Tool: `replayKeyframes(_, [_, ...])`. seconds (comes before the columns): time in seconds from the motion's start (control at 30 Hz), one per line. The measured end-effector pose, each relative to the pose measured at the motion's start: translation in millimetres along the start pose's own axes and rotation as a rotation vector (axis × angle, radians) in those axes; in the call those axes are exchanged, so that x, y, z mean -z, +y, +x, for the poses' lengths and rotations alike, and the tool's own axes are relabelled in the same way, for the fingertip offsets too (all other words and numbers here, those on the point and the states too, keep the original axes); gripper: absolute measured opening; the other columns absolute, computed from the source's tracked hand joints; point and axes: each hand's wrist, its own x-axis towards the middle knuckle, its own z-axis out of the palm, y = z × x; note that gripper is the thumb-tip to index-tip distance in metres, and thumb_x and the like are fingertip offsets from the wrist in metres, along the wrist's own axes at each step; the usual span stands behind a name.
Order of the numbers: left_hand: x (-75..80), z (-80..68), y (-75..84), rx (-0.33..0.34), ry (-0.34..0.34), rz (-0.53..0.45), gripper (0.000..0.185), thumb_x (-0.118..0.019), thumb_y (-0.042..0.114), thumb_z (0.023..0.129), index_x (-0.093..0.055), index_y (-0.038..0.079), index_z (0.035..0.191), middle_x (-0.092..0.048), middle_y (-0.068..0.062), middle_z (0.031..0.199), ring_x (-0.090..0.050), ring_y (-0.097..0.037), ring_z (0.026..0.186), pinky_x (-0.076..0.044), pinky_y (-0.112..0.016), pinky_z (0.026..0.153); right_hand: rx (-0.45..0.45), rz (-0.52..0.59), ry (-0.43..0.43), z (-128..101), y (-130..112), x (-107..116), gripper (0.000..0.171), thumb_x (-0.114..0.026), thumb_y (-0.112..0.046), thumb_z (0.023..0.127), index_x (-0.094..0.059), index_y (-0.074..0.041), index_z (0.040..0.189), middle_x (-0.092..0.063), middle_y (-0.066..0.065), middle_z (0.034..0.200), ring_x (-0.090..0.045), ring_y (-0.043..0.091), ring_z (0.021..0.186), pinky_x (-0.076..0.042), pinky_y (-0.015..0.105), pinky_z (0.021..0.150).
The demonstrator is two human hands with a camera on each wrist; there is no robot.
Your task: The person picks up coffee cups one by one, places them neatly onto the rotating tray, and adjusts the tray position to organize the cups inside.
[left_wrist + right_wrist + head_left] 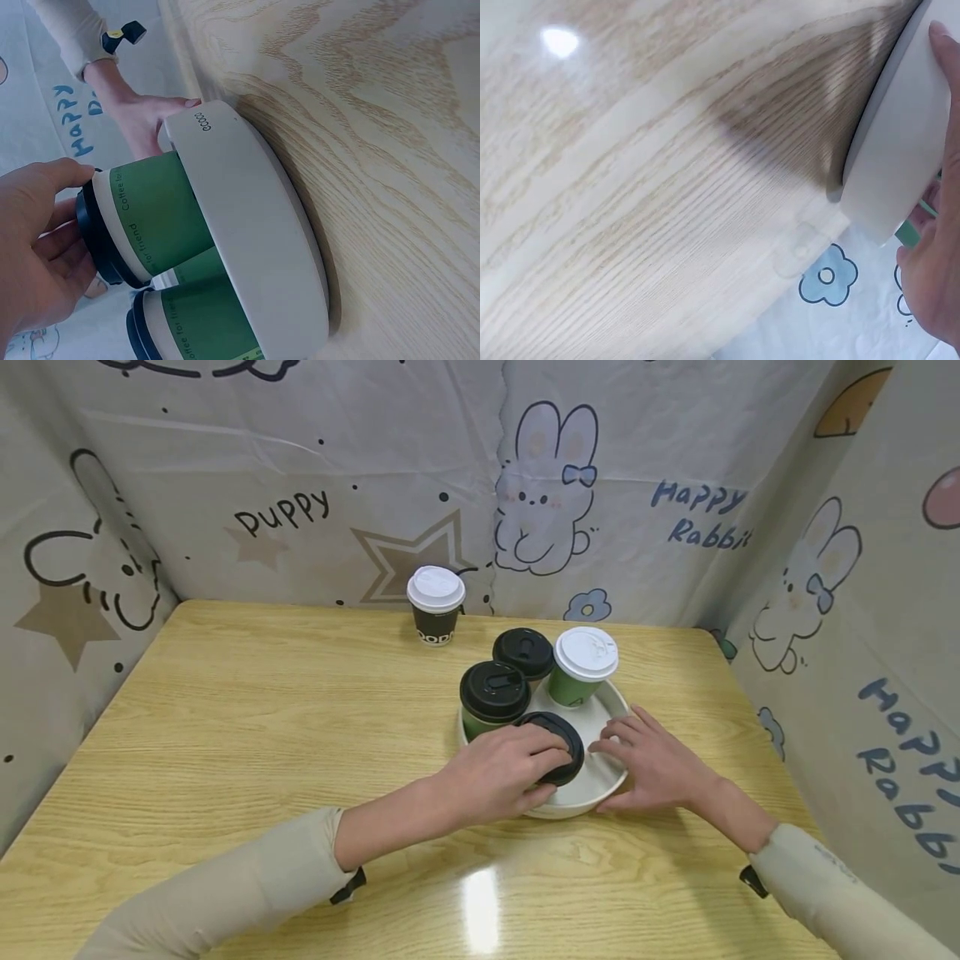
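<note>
A white round tray point(592, 792) with a raised wall holds several lidded paper coffee cups. My left hand point(510, 768) grips the black lid point(94, 232) of the nearest coffee cup, fingers over its top and thumb at its edge. That cup's green sleeve point(161, 210) shows in the left wrist view, its base hidden behind the tray wall point(247, 225). At the tray's right side, my right hand point(660, 764) holds the wall, with fingers over the rim and the thumb point(941, 45) outside.
Two more black-lidded cups, one near point(495, 693) and one farther back point(523, 652), stand at the tray's left. A white-lidded green cup point(585, 664) is at its back. Beyond the tray, a black cup with white lid point(436, 602) stands on the wooden table point(262, 718) near the printed cloth point(315, 435).
</note>
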Motion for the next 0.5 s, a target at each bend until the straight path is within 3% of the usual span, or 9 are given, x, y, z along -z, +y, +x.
replayKeyframes(0.5, [-1.3, -1.1, -1.1, 0.007, 0.014, -0.026, 0.031, -0.075, 0.021, 0.088, -0.071, 0.01, 0.117, -0.065, -0.002, 0.123, -0.059, -0.017, 0.115, -0.045, -0.029, 0.103, 0.014, 0.037, 0.003, -1.4, 3.7, -10.6, 0.076, -0.066, -0.077, 0.075, -0.068, -0.014, 0.116, -0.062, 0.006, 0.116, -0.053, 0.028, 0.116, -0.017, 0.055, 0.118])
